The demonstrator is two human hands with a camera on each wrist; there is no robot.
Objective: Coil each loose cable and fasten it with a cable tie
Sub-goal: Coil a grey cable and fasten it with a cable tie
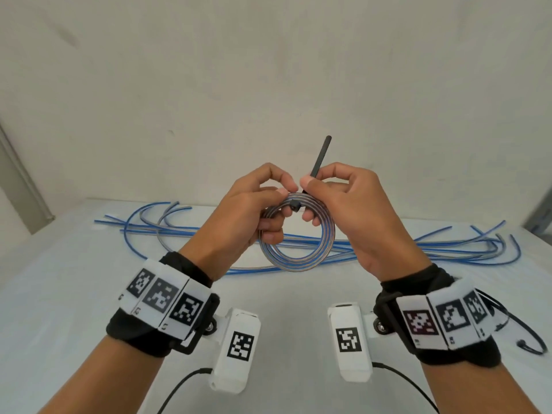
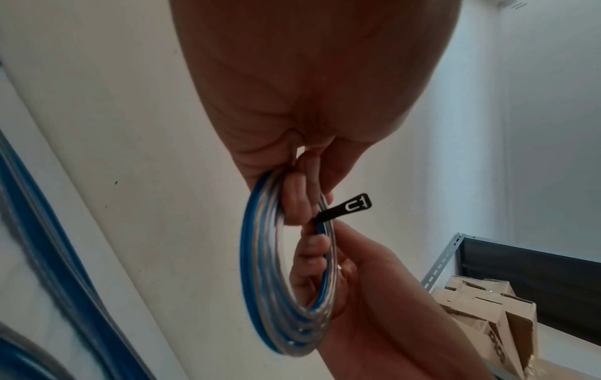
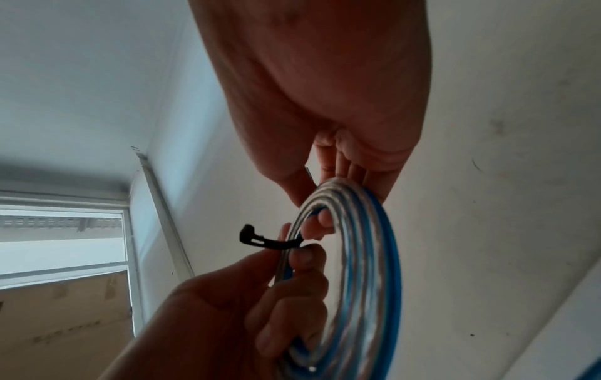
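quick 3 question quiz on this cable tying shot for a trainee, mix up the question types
1. True or false: the coil lies flat on the table.
2. Which hand pinches the free strip of the black tie? A) left hand B) right hand C) neither
3. Fill in: the loose cables behind the hands are mostly ____ in colour.

Key
1. False. Both hands hold it up in the air, above the table.
2. B. The right hand pinches the strip, while the left hand grips the coil beside the tie's head.
3. Blue, with some grey ones among them.
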